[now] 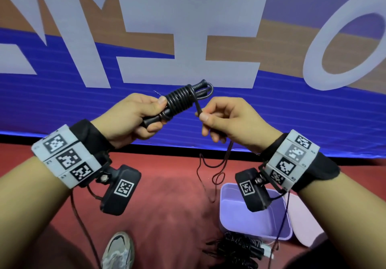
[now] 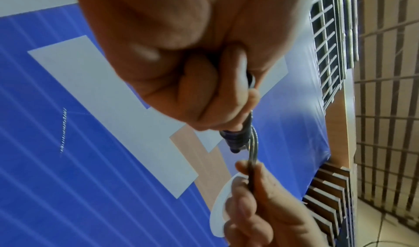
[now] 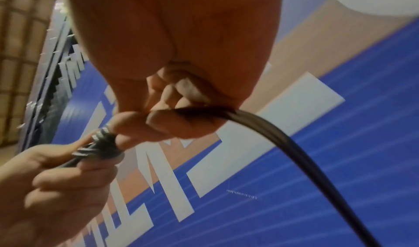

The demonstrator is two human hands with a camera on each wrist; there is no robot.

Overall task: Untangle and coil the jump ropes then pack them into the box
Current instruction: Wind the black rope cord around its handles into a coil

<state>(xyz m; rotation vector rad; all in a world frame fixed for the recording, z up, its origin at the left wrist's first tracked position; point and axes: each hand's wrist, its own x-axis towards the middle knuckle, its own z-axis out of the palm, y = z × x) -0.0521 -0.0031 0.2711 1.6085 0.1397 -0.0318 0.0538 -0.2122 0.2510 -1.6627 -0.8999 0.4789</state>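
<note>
Beyond both our hands hangs a blue banner with big white letters, and below them spreads the red floor. Beneath our right wrist the lilac box sits open on that floor, its lid lying just beside it on the outer side. Touching the near edge of the box, a heap of tangled black jump ropes lies on the floor. A grey shoe shows below our left forearm.

Our left hand is closed round a black jump rope bundle, thumb pressing on the tight turns of cord wound about the two handles; the handle ends stick out past the fingers on both sides. Our right hand, just beside the left one, pinches the loose cord between thumb and forefinger where it leaves the bundle. From under this hand the free end of the cord dangles in loose curls toward the box.
</note>
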